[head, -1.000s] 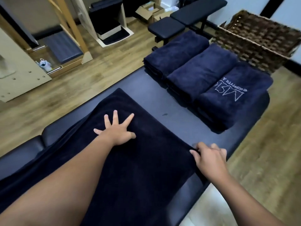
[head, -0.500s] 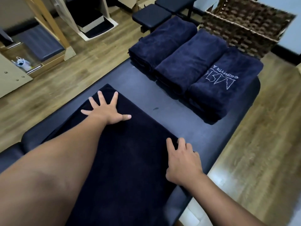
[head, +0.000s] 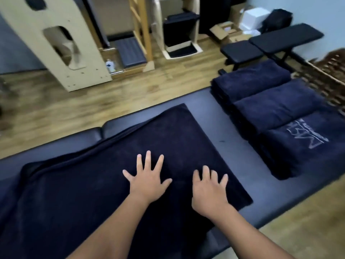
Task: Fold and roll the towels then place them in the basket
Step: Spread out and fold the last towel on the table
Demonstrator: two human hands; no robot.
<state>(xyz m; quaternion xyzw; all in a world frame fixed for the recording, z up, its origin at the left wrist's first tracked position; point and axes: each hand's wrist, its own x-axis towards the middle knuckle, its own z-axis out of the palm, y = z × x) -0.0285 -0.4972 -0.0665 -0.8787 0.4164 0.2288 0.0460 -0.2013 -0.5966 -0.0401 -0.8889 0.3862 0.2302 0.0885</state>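
Observation:
A dark navy towel (head: 84,184) lies spread flat along the black padded table (head: 233,139). My left hand (head: 147,180) presses flat on it near the middle, fingers spread. Just to its right, my right hand (head: 209,191) also lies flat on the towel, close to the towel's right end. Three stacks of folded navy towels (head: 270,107) sit on the table's right end; the nearest one (head: 306,144) bears pale lettering. The brown wicker basket (head: 326,71) stands beyond them at the right edge, only partly in view.
Wood floor surrounds the table. A black padded bench (head: 270,43) stands behind the towel stacks. Pale wooden exercise frames (head: 61,47) and cardboard boxes (head: 225,32) line the back wall.
Both hands have slid toward the towel's middle and now lie side by side; the right hand has let go of the towel's edge and gone flat. The camera has tilted up.

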